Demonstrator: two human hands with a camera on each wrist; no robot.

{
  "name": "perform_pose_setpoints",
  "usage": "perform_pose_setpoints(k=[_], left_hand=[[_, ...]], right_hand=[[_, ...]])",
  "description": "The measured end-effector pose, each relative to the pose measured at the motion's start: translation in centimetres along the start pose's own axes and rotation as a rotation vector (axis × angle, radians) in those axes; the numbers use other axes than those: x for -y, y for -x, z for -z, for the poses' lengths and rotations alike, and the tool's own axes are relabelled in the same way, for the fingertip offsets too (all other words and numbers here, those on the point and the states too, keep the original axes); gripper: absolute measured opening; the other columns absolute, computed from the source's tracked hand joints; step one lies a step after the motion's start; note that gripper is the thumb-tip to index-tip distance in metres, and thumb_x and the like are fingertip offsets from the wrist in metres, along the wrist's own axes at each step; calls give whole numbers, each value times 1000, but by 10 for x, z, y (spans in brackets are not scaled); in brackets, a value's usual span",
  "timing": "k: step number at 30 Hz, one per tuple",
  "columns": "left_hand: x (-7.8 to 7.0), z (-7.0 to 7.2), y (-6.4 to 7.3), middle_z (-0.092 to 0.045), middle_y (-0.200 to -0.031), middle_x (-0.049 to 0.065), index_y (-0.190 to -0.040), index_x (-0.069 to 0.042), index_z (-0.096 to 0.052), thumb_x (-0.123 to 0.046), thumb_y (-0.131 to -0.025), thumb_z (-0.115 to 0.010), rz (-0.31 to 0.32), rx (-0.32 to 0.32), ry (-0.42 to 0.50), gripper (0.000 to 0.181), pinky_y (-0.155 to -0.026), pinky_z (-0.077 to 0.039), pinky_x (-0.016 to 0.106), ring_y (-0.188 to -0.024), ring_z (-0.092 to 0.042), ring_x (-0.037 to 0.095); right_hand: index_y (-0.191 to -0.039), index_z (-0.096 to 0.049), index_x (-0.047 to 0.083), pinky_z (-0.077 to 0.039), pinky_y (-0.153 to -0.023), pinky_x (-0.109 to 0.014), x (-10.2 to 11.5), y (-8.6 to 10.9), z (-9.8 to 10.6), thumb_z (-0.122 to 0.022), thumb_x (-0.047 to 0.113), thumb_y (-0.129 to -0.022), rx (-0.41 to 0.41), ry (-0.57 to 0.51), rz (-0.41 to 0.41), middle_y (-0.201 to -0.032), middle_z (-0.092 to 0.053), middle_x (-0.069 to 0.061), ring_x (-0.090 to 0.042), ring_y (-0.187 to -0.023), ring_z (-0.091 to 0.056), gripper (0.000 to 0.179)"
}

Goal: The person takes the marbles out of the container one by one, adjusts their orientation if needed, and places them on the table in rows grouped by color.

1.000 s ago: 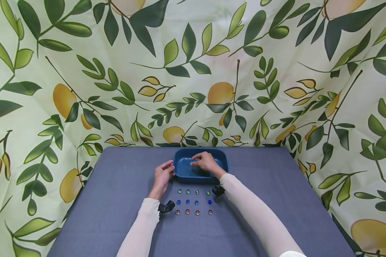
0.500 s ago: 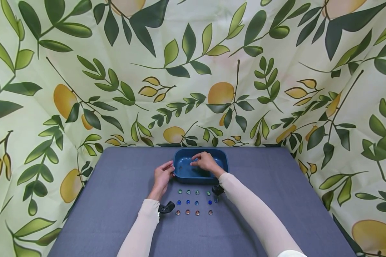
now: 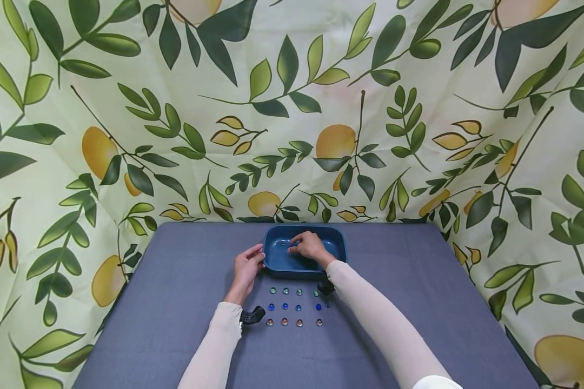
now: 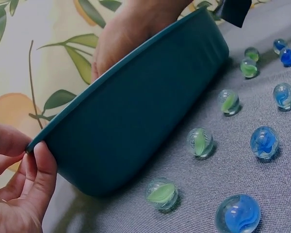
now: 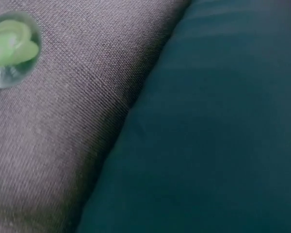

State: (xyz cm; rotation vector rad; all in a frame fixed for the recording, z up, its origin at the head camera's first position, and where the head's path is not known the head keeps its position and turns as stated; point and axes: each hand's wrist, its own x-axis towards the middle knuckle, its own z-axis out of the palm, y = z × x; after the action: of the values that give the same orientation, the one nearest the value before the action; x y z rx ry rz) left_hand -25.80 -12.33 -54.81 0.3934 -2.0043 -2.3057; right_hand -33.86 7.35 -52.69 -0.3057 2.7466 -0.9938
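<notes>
My left hand (image 3: 245,270) pinches the left rim of a blue rectangular basin (image 3: 292,270) between thumb and fingers (image 4: 44,167). The right hand (image 3: 310,246) reaches over the front wall into the basin, thumb and index finger apart with nothing seen between them. A small marble (image 3: 283,243) lies on the basin floor just left of those fingertips. In front of the basin are rows of glass marbles: green ones (image 3: 286,290) nearest it, then blue (image 3: 285,306), then amber (image 3: 284,321). The basin wall hides the right fingers in the left wrist view.
A grey cloth covers the table (image 3: 190,286). Patterned fabric (image 3: 292,162) hangs behind and along both sides. Black wrist cameras (image 3: 253,315) sit on both wrists, the right one above the right end of the marble rows.
The marble in the basin has moved from near the left front of the floor toward the back, closer to my right fingers. Both hands have stayed almost in place.
</notes>
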Motion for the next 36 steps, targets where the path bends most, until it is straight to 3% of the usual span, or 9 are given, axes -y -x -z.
perform_pose_setpoints(k=[5, 12, 17, 23, 30, 36], left_hand=[[1, -1, 1, -58, -123, 24, -129, 2, -61, 1, -93, -59, -5, 7, 13, 36, -62, -50, 18, -81, -57, 14], [2, -5, 0, -57, -122, 28, -128, 7, -60, 4, -91, -59, -10, 10, 59, 37, -60, -50, 18, -79, -59, 14], [0, -3, -1, -59, -122, 24, -128, 4, -62, 3, -91, -59, -3, -5, 53, 36, -60, -49, 18, -81, -59, 11], [0, -1, -1, -59, -122, 24, -128, 4, -61, 3, -92, -60, -2, 2, 35, 36, -61, -50, 19, -84, -59, 16], [-1, 0, 0, -58, -123, 24, -128, 2, -62, 1, -92, -60, -2, -3, 26, 36, -62, -51, 19, -85, -59, 18], [-1, -1, 2, -58, -124, 25, -129, 2, -61, 1, -93, -60, -10, 5, 29, 36, -63, -51, 19, -85, -58, 17]], right_hand=[[-104, -78, 16, -53, -86, -37, -2, -1, -7, -80, 32, -81, -41, 69, -16, -110, -74, -4, -20, -97, -65, 28], [-87, -76, 16, -52, -77, -38, -6, -1, -10, -82, 31, -78, -143, 98, -119, -94, -73, -3, -20, -80, -62, 19], [-87, -76, 15, -52, -78, -39, -7, -1, -6, -81, 29, -80, -167, 92, -131, -94, -73, -3, -20, -80, -63, 16], [-83, -75, 16, -51, -71, -36, -10, 0, -3, -78, 28, -83, -195, 111, -176, -92, -72, -2, -19, -76, -61, 13], [-91, -76, 15, -54, -79, -43, -17, -4, -5, -78, 30, -83, -233, 95, -193, -100, -73, -5, -24, -85, -65, 17], [-101, -76, 18, -53, -84, -46, -16, -5, -5, -78, 30, -83, -232, 75, -155, -108, -73, -6, -28, -93, -66, 22]])
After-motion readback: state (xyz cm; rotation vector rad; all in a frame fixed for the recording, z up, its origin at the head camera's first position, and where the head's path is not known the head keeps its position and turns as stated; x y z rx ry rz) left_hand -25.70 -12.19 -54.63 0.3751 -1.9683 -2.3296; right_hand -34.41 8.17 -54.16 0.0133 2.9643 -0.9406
